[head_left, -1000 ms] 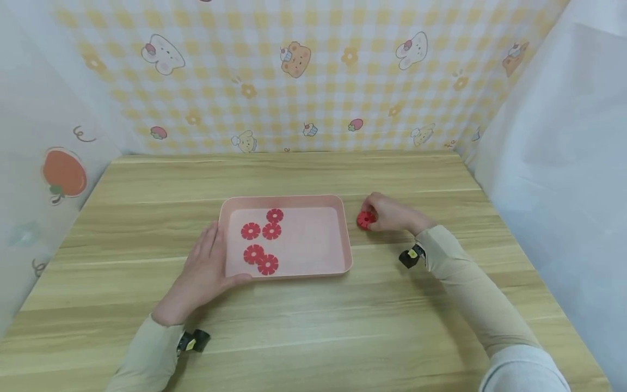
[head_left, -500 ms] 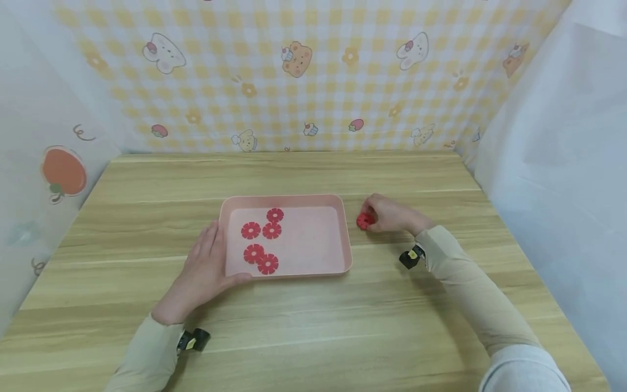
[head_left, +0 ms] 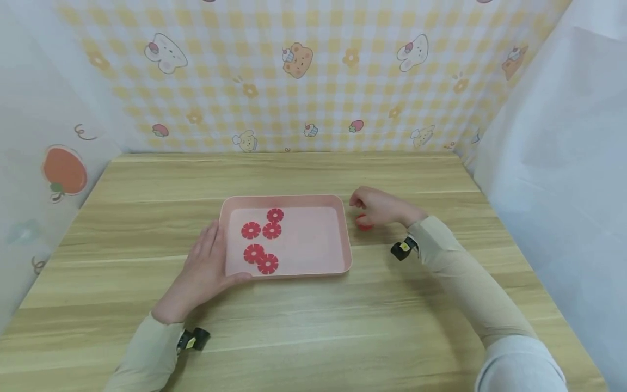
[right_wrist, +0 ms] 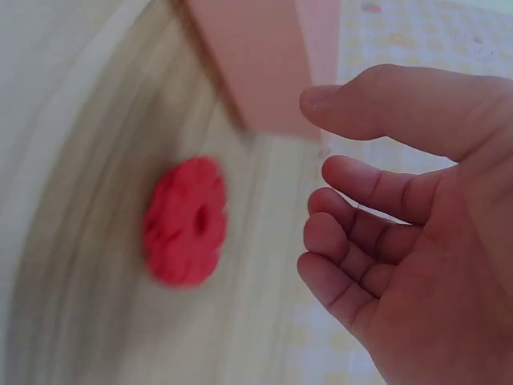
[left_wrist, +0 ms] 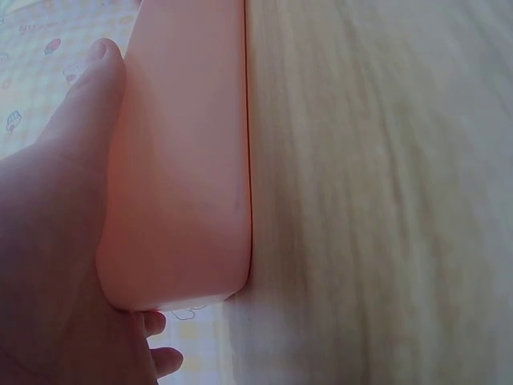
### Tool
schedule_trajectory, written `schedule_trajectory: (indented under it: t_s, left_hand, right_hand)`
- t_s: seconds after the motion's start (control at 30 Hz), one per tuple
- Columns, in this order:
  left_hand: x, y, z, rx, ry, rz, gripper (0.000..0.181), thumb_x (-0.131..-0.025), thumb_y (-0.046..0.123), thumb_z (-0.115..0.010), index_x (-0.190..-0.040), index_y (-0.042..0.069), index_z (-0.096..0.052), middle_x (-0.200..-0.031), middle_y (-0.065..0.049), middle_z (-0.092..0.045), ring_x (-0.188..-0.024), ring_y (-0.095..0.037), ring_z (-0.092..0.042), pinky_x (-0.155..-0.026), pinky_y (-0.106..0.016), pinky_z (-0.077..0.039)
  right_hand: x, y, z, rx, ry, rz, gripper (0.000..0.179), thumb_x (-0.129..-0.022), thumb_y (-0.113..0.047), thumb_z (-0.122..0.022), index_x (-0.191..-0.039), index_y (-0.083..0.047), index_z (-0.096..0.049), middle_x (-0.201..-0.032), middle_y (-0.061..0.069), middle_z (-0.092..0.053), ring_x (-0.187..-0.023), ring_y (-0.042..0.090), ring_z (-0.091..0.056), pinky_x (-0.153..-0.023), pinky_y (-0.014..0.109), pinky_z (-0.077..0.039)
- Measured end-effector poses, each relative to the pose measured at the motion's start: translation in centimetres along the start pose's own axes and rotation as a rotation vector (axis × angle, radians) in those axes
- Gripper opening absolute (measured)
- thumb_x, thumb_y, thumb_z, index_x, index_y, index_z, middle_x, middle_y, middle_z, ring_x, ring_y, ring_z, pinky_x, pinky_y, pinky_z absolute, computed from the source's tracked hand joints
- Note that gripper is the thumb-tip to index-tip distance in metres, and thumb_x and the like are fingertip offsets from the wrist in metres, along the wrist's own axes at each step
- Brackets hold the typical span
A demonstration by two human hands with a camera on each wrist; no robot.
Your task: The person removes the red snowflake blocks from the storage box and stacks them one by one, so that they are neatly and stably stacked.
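Raised off the red notched disc (right_wrist: 188, 249) right of the pink rectangular tray (head_left: 318, 239), my right hand (head_left: 383, 207) is half-open, empty; straight-fingered, my left hand (head_left: 203, 272) touches the tray. Picking seems to need a pinch.

Pink rectangular tray (head_left: 313, 239), flat; 5 notched red discs (head_left: 267, 231) inside, toward 9 o'clock; red holed piece (right_wrist: 178, 224) outside, 3 o'clock.

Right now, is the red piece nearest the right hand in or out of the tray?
Out. The red piece lies on the table beside the pink tray; the right wrist view shows bare wood between.
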State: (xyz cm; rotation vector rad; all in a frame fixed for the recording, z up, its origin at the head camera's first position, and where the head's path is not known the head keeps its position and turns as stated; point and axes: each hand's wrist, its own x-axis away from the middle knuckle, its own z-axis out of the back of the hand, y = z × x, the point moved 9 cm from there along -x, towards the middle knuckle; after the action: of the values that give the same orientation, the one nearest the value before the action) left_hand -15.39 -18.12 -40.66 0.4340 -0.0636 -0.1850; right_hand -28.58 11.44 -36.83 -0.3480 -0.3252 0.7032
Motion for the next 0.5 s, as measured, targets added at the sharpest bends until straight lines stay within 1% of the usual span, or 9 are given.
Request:
schedule_trajectory:
  t_s: [0.17, 0.3, 0.4, 0.5]
  left_hand:
    - [0.1, -0.2, 0.0, 0.006, -0.006, 0.009, 0.124, -0.069, 0.057, -0.077, -0.149, -0.008, -0.009, -0.156, -0.029, -0.009, -0.142, -0.047, -0.01, -0.111, -0.066, -0.018]
    - [0.1, -0.2, 0.1, 0.008, -0.006, 0.012, 0.124, -0.069, 0.057, -0.078, -0.149, -0.007, -0.008, -0.156, -0.029, -0.01, -0.142, -0.046, -0.011, -0.111, -0.066, -0.017]
    - [0.0, -0.2, 0.0, 0.01, -0.008, 0.011, 0.124, -0.069, 0.057, -0.077, -0.15, -0.007, -0.007, -0.156, -0.029, -0.009, -0.142, -0.046, -0.01, -0.112, -0.066, -0.016]
    - [0.0, -0.2, 0.0, 0.012, -0.008, 0.01, 0.125, -0.069, 0.058, -0.077, -0.15, -0.007, -0.007, -0.156, -0.028, -0.008, -0.143, -0.046, -0.01, -0.112, -0.065, -0.016]
  right_hand:
    - [-1.4, -2.2, 0.1, -0.01, -0.049, 0.018, 0.038, -0.083, -0.014, -0.068, -0.115, 0.004, -0.058, -0.106, 0.014, -0.059, -0.095, 0.025, -0.053, -0.088, 0.039, -0.049]
    - [-2.7, -3.9, 0.0, 0.003, -0.09, 0.012, 0.032, -0.087, -0.013, -0.063, -0.115, 0.001, -0.058, -0.106, 0.013, -0.058, -0.092, 0.023, -0.052, -0.085, 0.035, -0.048]
    - [-3.7, -5.1, -0.5, 0.031, -0.126, 0.019, 0.026, -0.089, -0.014, -0.06, -0.112, -0.002, -0.059, -0.103, 0.012, -0.058, -0.089, 0.021, -0.051, -0.08, 0.033, -0.046]
    - [-4.6, -6.5, -1.4, 0.045, -0.167, 0.05, 0.027, -0.09, -0.017, -0.06, -0.113, -0.002, -0.059, -0.103, 0.012, -0.059, -0.09, 0.02, -0.051, -0.08, 0.031, -0.047]
